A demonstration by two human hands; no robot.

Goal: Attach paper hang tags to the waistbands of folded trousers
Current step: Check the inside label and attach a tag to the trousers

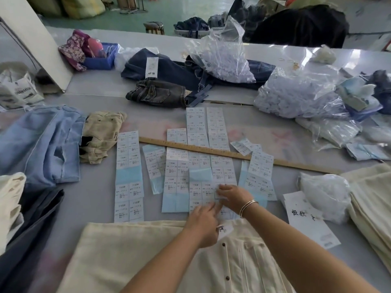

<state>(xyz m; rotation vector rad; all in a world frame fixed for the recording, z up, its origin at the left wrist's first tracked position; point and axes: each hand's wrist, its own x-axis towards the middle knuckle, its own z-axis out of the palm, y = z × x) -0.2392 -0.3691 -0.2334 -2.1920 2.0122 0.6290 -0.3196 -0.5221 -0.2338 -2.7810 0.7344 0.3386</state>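
Observation:
Cream folded trousers (131, 250) lie at the near edge, with a white hang tag (225, 229) at their buttoned waistband. Beyond them, several sheets of printed size stickers on blue backing (129, 176) are spread on the grey table (93, 199). My right hand (234, 196), with bangles on the wrist, pinches a small sticker (219, 193) lifted off one sheet. My left hand (204, 223) holds the white hang tag at the waistband and presses its fingertips on that sheet's lower edge. A larger white hang tag (306, 218) with handwriting lies to the right.
A long wooden ruler (232, 154) crosses the sheets. Light blue jeans (42, 144) and beige trousers (101, 136) lie left, dark jeans (158, 93) further back. Clear bags of fasteners (296, 96) sit right. More cream trousers (372, 204) are stacked at the right edge.

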